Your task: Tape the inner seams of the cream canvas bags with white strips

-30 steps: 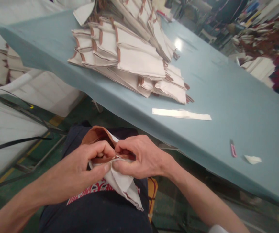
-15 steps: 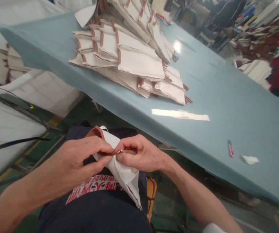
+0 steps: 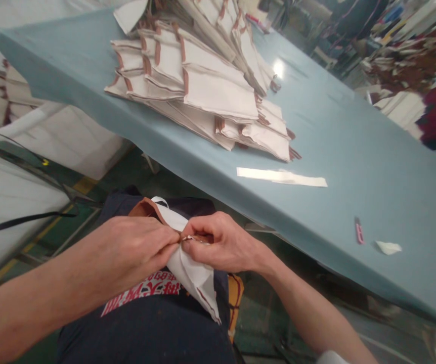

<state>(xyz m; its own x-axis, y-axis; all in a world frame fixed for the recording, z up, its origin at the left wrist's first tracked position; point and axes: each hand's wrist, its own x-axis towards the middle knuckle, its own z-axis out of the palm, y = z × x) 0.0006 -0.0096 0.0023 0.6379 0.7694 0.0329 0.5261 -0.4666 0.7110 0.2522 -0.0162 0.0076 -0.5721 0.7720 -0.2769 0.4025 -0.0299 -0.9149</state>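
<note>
Over my lap, my left hand [image 3: 134,250] and my right hand [image 3: 221,242] both pinch a white cloth piece with brown trim [image 3: 193,275]. Thumbs and fingertips meet at its brown edge, fingers closed. The cloth hangs down between my hands onto my dark clothing. A brown flap of it shows behind my left hand.
A blue table [image 3: 354,151] runs ahead of me. On it lies a stack of white pieces with brown trim [image 3: 203,86], a white strip [image 3: 280,177], a small pink tag [image 3: 359,231] and a white scrap [image 3: 388,247]. White sacks [image 3: 16,187] stand at left.
The cloth has been folded over so more white shows and less brown. My hands have drawn closer together on its edge.
</note>
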